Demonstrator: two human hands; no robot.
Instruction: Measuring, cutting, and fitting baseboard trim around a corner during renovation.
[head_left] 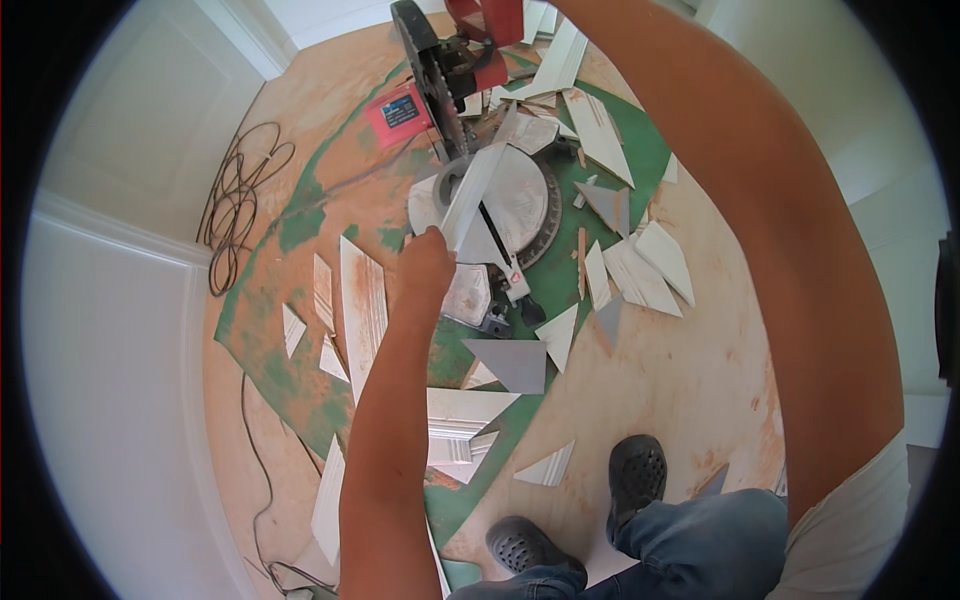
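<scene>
My left hand [428, 258] is closed on a narrow white trim strip [473, 195], which lies diagonally across the round base [527, 200] of a red and black mitre saw [488, 20]. The saw's blade [448, 100] stands at the far end of the strip, in its upper guard. My right forearm stretches up along the right side to the top edge beside the saw's red top; the hand itself is out of view.
White and grey offcuts [645, 275] are scattered around the saw on a dusty green mat [300, 370]. A coiled cable [240, 180] lies by the white panelled door [130, 150]. My feet in dark clogs [637, 470] are on the pale floor [700, 390] at lower right.
</scene>
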